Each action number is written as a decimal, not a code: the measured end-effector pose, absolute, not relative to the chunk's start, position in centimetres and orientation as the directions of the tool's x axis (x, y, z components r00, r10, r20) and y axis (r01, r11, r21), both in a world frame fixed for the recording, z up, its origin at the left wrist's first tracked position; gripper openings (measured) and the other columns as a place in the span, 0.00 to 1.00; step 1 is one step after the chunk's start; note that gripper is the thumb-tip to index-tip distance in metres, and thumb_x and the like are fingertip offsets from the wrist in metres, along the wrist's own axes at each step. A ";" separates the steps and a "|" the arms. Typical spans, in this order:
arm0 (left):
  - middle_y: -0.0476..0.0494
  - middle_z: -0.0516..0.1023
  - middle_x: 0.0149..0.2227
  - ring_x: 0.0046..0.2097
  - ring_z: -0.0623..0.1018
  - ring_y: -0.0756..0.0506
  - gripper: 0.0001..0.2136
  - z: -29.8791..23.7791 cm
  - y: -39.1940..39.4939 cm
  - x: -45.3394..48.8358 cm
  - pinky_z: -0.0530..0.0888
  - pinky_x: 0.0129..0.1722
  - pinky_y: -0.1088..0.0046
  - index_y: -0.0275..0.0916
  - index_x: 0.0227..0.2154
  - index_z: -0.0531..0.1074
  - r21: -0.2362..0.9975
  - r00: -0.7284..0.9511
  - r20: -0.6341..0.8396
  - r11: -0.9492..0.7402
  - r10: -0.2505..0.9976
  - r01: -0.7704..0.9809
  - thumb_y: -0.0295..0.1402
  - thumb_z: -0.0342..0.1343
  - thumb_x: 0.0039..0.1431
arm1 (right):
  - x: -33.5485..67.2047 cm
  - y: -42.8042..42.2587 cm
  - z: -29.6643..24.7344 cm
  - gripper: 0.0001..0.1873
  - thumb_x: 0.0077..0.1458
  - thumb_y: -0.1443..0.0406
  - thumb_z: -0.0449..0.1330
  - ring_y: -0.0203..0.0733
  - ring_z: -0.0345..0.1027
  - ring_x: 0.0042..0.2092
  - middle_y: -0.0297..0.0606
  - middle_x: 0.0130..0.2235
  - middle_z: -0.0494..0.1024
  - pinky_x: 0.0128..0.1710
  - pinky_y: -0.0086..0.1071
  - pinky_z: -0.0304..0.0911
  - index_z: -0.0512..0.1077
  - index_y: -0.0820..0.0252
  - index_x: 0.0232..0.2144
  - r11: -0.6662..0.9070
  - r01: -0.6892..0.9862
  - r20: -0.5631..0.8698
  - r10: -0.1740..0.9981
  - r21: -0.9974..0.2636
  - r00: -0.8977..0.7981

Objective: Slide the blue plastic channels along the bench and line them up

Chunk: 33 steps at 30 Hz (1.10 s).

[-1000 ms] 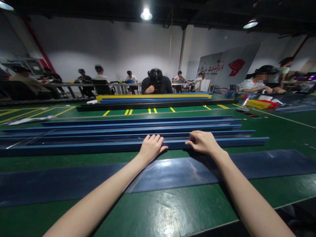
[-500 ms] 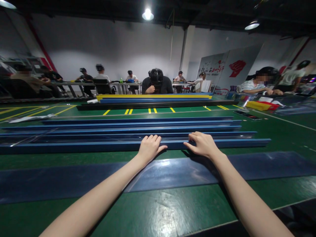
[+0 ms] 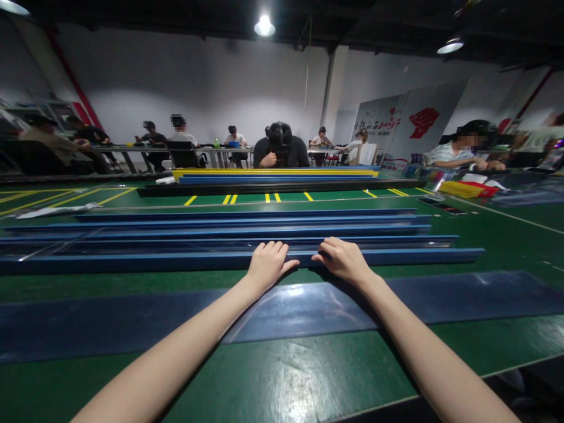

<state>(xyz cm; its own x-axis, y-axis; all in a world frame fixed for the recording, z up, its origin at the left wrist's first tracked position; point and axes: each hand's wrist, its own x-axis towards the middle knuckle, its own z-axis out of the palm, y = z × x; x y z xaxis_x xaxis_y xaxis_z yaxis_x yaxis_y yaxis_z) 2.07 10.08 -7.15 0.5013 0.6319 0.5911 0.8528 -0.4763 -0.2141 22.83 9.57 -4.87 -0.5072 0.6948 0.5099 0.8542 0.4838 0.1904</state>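
A long blue U-shaped channel (image 3: pixel 154 260) lies crosswise on the green table, its near wall towards me. My left hand (image 3: pixel 268 263) is hooked over the top edge of that wall, thumb on the near face and fingers behind. Just to the right, my right hand (image 3: pixel 341 258) grips the same edge with curled fingers, its thumb pointing left. A small gap separates the two thumbs. The undersides of the fingers are hidden. Under my forearms a flat, glossy blue-grey strip (image 3: pixel 304 314) lies on the table.
Several more blue channels (image 3: pixel 247 219) lie parallel behind. Farther off are yellow strips (image 3: pixel 273 173) and a black strip (image 3: pixel 247 190). A phone (image 3: pixel 440 205) rests at the right. A person (image 3: pixel 282 144) sits opposite, another (image 3: pixel 467 147) at the right.
My right hand has slid left along the channel's edge, closer to my left hand. My left hand and the channel have stayed in place.
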 end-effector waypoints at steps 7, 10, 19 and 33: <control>0.44 0.72 0.31 0.34 0.70 0.46 0.15 -7.2 10.5 1.9 0.59 0.31 0.70 0.36 0.32 0.66 -0.221 0.562 0.579 -0.550 0.591 0.805 0.45 0.46 0.57 | 23.0 10.0 -4.7 0.16 0.54 0.56 0.52 0.35 0.63 0.30 0.36 0.27 0.72 0.24 0.29 0.43 0.68 0.61 0.23 0.466 0.855 0.465 0.719 0.228 -0.516; 0.45 0.72 0.32 0.35 0.70 0.46 0.14 -7.2 10.6 2.0 0.60 0.32 0.71 0.36 0.36 0.65 -0.237 0.594 0.577 -0.581 0.561 0.778 0.43 0.46 0.57 | 23.3 9.9 -4.3 0.16 0.55 0.57 0.50 0.35 0.64 0.30 0.37 0.28 0.72 0.23 0.29 0.42 0.68 0.61 0.23 0.454 0.864 0.437 0.747 0.217 -0.501; 0.44 0.71 0.32 0.35 0.69 0.45 0.13 -7.0 10.2 2.0 0.59 0.32 0.70 0.36 0.37 0.66 -0.288 0.606 0.587 -0.562 0.537 0.776 0.41 0.46 0.58 | 26.0 9.8 -4.0 0.16 0.53 0.56 0.50 0.35 0.64 0.29 0.36 0.29 0.73 0.23 0.29 0.41 0.68 0.60 0.22 0.374 0.911 0.407 0.815 0.174 -0.412; 0.44 0.71 0.30 0.34 0.69 0.45 0.14 -7.1 10.3 2.0 0.57 0.31 0.69 0.36 0.31 0.66 -0.262 0.551 0.596 -0.507 0.584 0.821 0.44 0.47 0.56 | 26.7 9.6 -4.2 0.15 0.54 0.58 0.48 0.36 0.63 0.30 0.37 0.29 0.72 0.24 0.29 0.42 0.66 0.60 0.23 0.368 0.913 0.410 0.816 0.173 -0.407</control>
